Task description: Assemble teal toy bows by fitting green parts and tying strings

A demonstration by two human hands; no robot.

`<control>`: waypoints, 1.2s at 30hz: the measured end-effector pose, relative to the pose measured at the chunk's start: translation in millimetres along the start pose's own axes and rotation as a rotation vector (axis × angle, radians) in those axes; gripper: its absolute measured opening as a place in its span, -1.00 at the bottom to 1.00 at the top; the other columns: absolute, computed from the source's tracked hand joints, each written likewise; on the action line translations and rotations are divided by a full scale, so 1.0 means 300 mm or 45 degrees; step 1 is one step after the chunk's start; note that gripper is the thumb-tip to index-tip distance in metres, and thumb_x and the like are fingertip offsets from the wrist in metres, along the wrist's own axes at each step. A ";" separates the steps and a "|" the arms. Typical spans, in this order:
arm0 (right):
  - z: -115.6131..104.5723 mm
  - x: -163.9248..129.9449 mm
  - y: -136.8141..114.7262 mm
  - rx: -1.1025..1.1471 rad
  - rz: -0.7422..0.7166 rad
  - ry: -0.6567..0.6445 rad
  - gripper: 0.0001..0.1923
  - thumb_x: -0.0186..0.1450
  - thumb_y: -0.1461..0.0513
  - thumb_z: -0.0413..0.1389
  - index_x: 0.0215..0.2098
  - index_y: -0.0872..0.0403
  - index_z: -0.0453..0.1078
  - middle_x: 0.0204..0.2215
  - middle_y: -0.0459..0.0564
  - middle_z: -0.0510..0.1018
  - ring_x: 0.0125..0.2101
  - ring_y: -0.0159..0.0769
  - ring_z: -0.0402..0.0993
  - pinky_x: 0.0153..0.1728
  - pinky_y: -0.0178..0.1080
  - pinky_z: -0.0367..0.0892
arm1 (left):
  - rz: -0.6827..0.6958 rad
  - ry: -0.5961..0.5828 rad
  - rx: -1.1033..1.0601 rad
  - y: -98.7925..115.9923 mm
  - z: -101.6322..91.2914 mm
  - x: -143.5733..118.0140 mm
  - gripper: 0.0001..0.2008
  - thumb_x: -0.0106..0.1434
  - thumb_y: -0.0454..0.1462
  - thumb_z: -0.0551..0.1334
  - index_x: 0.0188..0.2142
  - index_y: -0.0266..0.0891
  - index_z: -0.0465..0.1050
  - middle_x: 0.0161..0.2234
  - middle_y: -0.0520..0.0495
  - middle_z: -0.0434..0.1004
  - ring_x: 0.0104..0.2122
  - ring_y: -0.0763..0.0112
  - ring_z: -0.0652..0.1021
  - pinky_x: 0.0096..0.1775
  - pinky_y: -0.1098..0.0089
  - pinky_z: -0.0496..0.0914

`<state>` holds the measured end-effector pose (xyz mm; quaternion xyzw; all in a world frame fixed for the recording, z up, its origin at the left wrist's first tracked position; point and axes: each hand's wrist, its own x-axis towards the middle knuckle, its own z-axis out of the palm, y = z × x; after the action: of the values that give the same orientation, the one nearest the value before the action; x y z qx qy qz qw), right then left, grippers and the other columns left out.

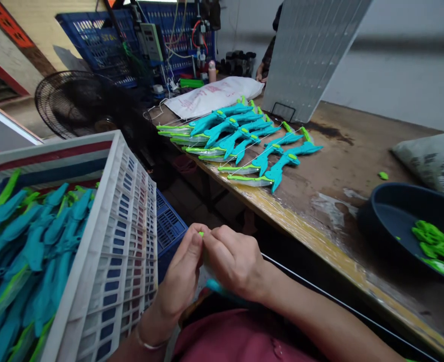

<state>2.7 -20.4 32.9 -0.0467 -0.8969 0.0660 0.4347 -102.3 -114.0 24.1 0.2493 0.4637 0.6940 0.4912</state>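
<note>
Left hand (182, 274) and right hand (233, 261) pinched together on teal toy (216, 286), small green part (201, 234) at fingertips; white crate (119, 241) beside

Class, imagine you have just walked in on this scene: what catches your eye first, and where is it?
First, the row of teal toys laid out on the worn table, matched by a white crate at the left heaped with more. Next, the left hand and right hand meet low in the middle, pinching a small green piece. At the right, a dark bowl holds green parts.
</note>
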 end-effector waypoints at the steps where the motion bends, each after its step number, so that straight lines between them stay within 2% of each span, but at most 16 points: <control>1: 0.007 -0.005 0.010 -0.024 -0.008 -0.005 -0.79 0.49 0.36 -0.08 -0.20 0.20 0.38 -0.43 0.02 0.44 -0.45 -0.31 0.32 -0.46 -0.28 0.23 | 0.033 0.052 0.066 -0.017 -0.005 0.010 -0.71 0.42 -0.01 0.19 -0.23 -0.18 0.43 -0.37 0.03 0.33 -0.38 0.46 0.37 -0.34 0.52 0.35; 3: 0.006 -0.008 0.030 -0.025 -0.030 -0.001 -0.77 0.48 0.37 -0.12 -0.24 0.17 0.36 -0.45 0.01 0.43 -0.44 -0.28 0.31 -0.43 -0.25 0.26 | 0.118 0.162 0.195 -0.053 -0.015 0.031 -0.75 0.39 -0.03 0.24 -0.18 -0.17 0.44 -0.34 0.04 0.37 -0.36 0.47 0.40 -0.32 0.54 0.34; 5: -0.020 -0.002 0.047 0.052 0.012 0.069 -0.79 0.47 0.37 -0.12 -0.23 0.13 0.33 -0.45 0.00 0.43 -0.42 -0.27 0.33 -0.39 -0.23 0.29 | 0.149 0.205 0.264 -0.083 -0.023 0.052 -0.77 0.38 -0.06 0.26 -0.13 -0.14 0.44 -0.36 0.06 0.42 -0.38 0.46 0.44 -0.33 0.51 0.35; 7: -0.059 0.007 0.062 0.165 0.177 0.199 -0.85 0.45 0.38 -0.07 -0.22 0.10 0.30 -0.42 -0.02 0.43 -0.39 -0.31 0.37 -0.37 -0.26 0.30 | 0.133 0.152 0.294 -0.103 -0.029 0.069 -0.80 0.42 -0.09 0.22 -0.10 -0.14 0.44 -0.41 0.07 0.45 -0.46 0.47 0.45 -0.37 0.48 0.36; 10: -0.099 0.008 0.085 0.273 0.448 0.288 -0.88 0.42 0.39 0.00 -0.23 0.07 0.28 -0.40 -0.08 0.41 -0.41 -0.38 0.35 -0.37 -0.32 0.27 | 0.139 0.037 0.247 -0.115 -0.033 0.083 -0.82 0.40 -0.13 0.23 -0.14 -0.18 0.46 -0.26 -0.02 0.56 -0.52 0.51 0.46 -0.41 0.44 0.37; 12: -0.097 -0.008 0.097 0.315 0.523 0.230 -0.88 0.44 0.37 -0.01 -0.26 0.06 0.27 -0.41 -0.10 0.38 -0.42 -0.40 0.32 -0.38 -0.33 0.26 | 0.085 0.010 0.173 -0.117 -0.030 0.085 -0.82 0.33 -0.15 0.32 -0.20 -0.21 0.48 -0.21 -0.06 0.58 -0.52 0.50 0.48 -0.44 0.44 0.38; 15: -0.071 -0.045 0.095 0.422 0.544 0.114 -0.89 0.46 0.35 -0.03 -0.23 0.07 0.26 -0.34 -0.04 0.42 -0.34 -0.37 0.38 -0.31 -0.30 0.33 | -0.048 0.061 0.065 -0.125 -0.019 0.085 -0.81 0.26 -0.16 0.39 -0.29 -0.22 0.48 -0.43 0.03 0.53 -0.55 0.49 0.46 -0.49 0.49 0.35; 18: -0.051 -0.073 0.079 0.558 0.523 -0.013 -0.89 0.48 0.33 -0.03 -0.20 0.10 0.31 -0.15 0.10 0.46 -0.16 -0.31 0.44 -0.19 -0.25 0.41 | -0.054 0.117 0.020 -0.137 -0.007 0.087 -0.80 0.25 -0.16 0.39 -0.33 -0.23 0.47 -0.53 0.08 0.46 -0.58 0.51 0.43 -0.50 0.51 0.34; 20: -0.041 -0.082 0.071 0.654 0.581 -0.049 -0.88 0.48 0.29 0.01 -0.22 0.10 0.36 -0.14 0.09 0.47 -0.18 -0.32 0.44 -0.20 -0.27 0.41 | -0.020 0.129 0.017 -0.144 -0.004 0.089 -0.79 0.22 -0.15 0.42 -0.33 -0.24 0.50 -0.51 0.08 0.45 -0.56 0.53 0.42 -0.49 0.53 0.34; 22: -0.030 -0.086 0.070 0.770 0.756 0.016 -0.88 0.44 0.22 0.12 -0.25 0.10 0.40 -0.26 0.00 0.47 -0.28 -0.37 0.44 -0.27 -0.31 0.40 | 0.020 0.141 0.027 -0.148 -0.004 0.091 -0.78 0.18 -0.16 0.45 -0.32 -0.24 0.52 -0.45 0.05 0.48 -0.50 0.53 0.44 -0.44 0.54 0.36; 24: -0.014 -0.088 0.073 0.993 1.037 0.085 -0.80 0.37 0.13 0.23 -0.30 0.09 0.40 -0.40 -0.09 0.47 -0.41 -0.41 0.44 -0.39 -0.35 0.38 | 0.031 0.139 0.035 -0.149 -0.006 0.092 -0.79 0.18 -0.17 0.45 -0.32 -0.24 0.53 -0.42 0.03 0.50 -0.48 0.52 0.45 -0.41 0.53 0.37; 27: 0.011 -0.088 0.084 1.519 1.433 0.024 -0.62 0.25 0.03 0.34 -0.40 0.08 0.31 -0.58 -0.16 0.48 -0.61 -0.42 0.43 -0.55 -0.37 0.36 | -0.002 0.084 0.012 -0.148 -0.005 0.094 -0.82 0.24 -0.17 0.40 -0.33 -0.24 0.53 -0.49 0.04 0.49 -0.54 0.50 0.45 -0.44 0.50 0.35; 29: 0.027 -0.088 0.091 1.759 1.560 -0.007 -0.55 0.18 0.02 0.39 -0.45 0.07 0.26 -0.65 -0.17 0.49 -0.67 -0.40 0.43 -0.59 -0.36 0.37 | -0.019 0.037 -0.021 -0.146 -0.001 0.097 -0.80 0.26 -0.14 0.38 -0.33 -0.23 0.52 -0.56 0.06 0.45 -0.57 0.49 0.44 -0.47 0.50 0.33; 33: 0.048 -0.097 0.097 1.868 1.589 0.012 -0.53 0.10 0.03 0.45 -0.46 0.09 0.28 -0.67 -0.15 0.51 -0.69 -0.39 0.44 -0.60 -0.36 0.40 | 0.002 0.035 -0.040 -0.145 0.009 0.102 -0.74 0.25 -0.09 0.39 -0.39 -0.23 0.50 -0.60 0.07 0.42 -0.59 0.50 0.42 -0.48 0.50 0.31; 36: 0.038 -0.109 0.091 1.741 1.488 0.024 -0.57 0.20 0.00 0.37 -0.44 0.10 0.30 -0.62 -0.14 0.50 -0.65 -0.40 0.46 -0.57 -0.36 0.42 | -0.017 0.104 0.022 -0.149 0.011 0.102 -0.73 0.30 -0.11 0.34 -0.42 -0.24 0.47 -0.57 0.07 0.42 -0.60 0.54 0.40 -0.49 0.51 0.31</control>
<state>14.6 1.0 -3.7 -0.2270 -0.4915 0.7955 0.2720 -91.6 -81.0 -17.4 0.2218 0.4909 0.6963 0.4744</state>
